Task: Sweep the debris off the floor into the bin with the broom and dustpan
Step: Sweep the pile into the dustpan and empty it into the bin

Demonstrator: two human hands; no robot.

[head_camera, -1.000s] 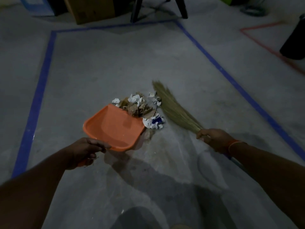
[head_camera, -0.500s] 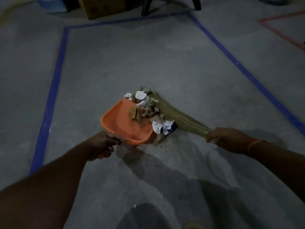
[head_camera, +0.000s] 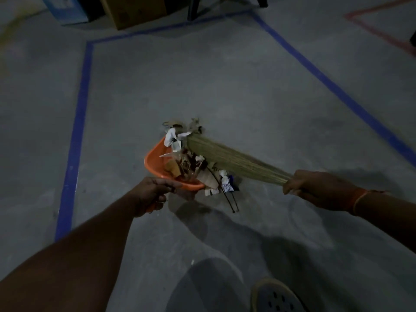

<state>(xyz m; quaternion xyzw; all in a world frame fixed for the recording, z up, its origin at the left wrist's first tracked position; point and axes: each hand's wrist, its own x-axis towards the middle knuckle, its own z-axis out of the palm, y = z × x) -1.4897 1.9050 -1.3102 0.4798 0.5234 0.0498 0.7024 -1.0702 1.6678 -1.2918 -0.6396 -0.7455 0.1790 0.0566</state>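
An orange dustpan lies on the grey floor, its handle gripped by my left hand. My right hand grips a straw broom near its bound end; the bristles lie against the debris at the pan's mouth. Crumpled white paper, brown scraps and dry leaves, the debris, sit piled in the pan. A crumpled white and blue paper and two thin dark sticks lie on the floor just right of the pan. No bin is in view.
Blue tape marks a rectangle on the floor around the work spot, and red tape marks the far right. A cardboard box, a blue box and chair legs stand at the back. My shoe shows at the bottom.
The broom swept left and pushed most of the debris from the floor into the dustpan. Pan and hands sit further right and lower in view as my head moved.
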